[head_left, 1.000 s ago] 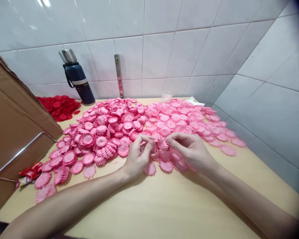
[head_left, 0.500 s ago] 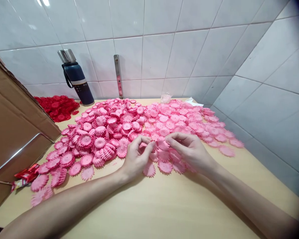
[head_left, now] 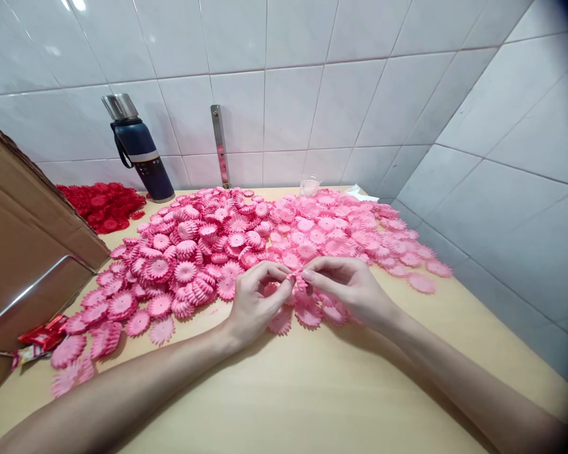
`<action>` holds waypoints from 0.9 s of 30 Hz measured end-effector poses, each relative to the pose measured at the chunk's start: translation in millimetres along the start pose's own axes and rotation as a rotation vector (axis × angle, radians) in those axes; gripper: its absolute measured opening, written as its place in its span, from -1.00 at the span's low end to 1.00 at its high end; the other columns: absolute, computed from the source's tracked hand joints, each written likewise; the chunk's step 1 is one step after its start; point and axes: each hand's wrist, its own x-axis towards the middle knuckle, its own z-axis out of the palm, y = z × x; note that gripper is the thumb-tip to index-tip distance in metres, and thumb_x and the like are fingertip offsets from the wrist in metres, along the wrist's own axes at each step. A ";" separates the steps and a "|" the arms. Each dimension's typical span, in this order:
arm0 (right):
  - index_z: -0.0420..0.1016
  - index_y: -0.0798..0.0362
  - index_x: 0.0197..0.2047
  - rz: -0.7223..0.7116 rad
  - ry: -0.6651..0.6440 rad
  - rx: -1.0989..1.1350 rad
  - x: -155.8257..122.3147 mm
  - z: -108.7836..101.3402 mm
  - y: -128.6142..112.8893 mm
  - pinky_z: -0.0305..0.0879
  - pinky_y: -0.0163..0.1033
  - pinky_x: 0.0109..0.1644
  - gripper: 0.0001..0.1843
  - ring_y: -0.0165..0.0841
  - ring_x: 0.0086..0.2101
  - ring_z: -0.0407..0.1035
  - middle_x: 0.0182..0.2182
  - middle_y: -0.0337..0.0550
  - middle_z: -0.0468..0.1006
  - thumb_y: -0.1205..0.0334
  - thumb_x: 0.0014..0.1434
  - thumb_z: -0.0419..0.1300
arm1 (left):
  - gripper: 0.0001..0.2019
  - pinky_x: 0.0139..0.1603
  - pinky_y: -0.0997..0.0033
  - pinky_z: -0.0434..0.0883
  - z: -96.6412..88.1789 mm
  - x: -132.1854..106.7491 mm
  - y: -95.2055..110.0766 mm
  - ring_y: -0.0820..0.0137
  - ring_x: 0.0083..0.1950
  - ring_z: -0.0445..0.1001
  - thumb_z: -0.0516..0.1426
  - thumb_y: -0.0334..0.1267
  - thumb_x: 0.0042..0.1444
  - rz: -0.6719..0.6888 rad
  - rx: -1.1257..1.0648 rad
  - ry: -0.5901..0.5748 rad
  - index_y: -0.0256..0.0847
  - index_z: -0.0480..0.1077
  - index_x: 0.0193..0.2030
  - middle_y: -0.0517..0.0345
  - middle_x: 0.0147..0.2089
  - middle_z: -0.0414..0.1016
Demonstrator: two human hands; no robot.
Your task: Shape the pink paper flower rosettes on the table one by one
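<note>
A wide heap of pink fabric flower petals (head_left: pixel 246 239) covers the far half of a pale wooden table (head_left: pixel 312 391). My left hand (head_left: pixel 255 302) and my right hand (head_left: pixel 350 287) meet at the heap's near edge. Both pinch one small pink flower piece (head_left: pixel 297 277) between thumb and fingertips, holding it just above the loose petals. Deeper pink pieces lie on the left of the heap and paler ones on the right.
A dark blue flask (head_left: pixel 139 148) with a steel cap stands against the tiled wall. A pile of red petals (head_left: pixel 101 205) lies beside it. A cardboard box (head_left: pixel 23 239) stands at left, with red wrappers (head_left: pixel 40 337) near its base. A small clear cup (head_left: pixel 308 186) sits at the back.
My hands have closed together: the right fingertips moved left to meet the left ones on the small pink piece. The view shifted slightly right.
</note>
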 end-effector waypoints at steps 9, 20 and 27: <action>0.42 0.06 -0.37 -0.002 -0.010 -0.001 1.5 0.9 0.9 0.27 -0.32 -0.37 -0.74 -0.42 -0.44 0.34 -0.48 -0.23 0.44 0.04 0.19 0.16 | -0.88 -0.22 0.44 0.41 3.0 1.2 1.3 0.43 -0.28 0.45 0.17 -0.30 0.09 -0.064 -0.052 0.113 -0.27 0.34 -0.41 0.09 -0.32 0.46; 0.37 0.06 -0.32 0.003 -0.027 -0.060 -1.5 5.1 -0.2 0.27 -0.32 -0.41 -0.77 -0.43 -0.46 0.33 -0.46 -0.24 0.42 0.06 0.23 0.11 | -0.91 -0.23 0.51 0.44 2.5 2.1 4.8 0.45 -0.24 0.46 0.19 -0.32 0.07 -0.108 -0.143 0.036 -0.30 0.39 -0.33 0.09 -0.27 0.46; 0.36 0.04 -0.31 -0.050 -0.011 -0.160 -3.6 8.0 1.2 0.22 -0.33 -0.49 -0.83 -0.47 -0.53 0.30 -0.45 -0.24 0.43 0.13 0.25 0.08 | -0.87 -0.21 0.45 0.43 1.4 3.6 4.8 0.40 -0.24 0.47 0.18 -0.27 0.09 -0.107 -0.061 -0.043 -0.32 0.44 -0.31 0.05 -0.28 0.48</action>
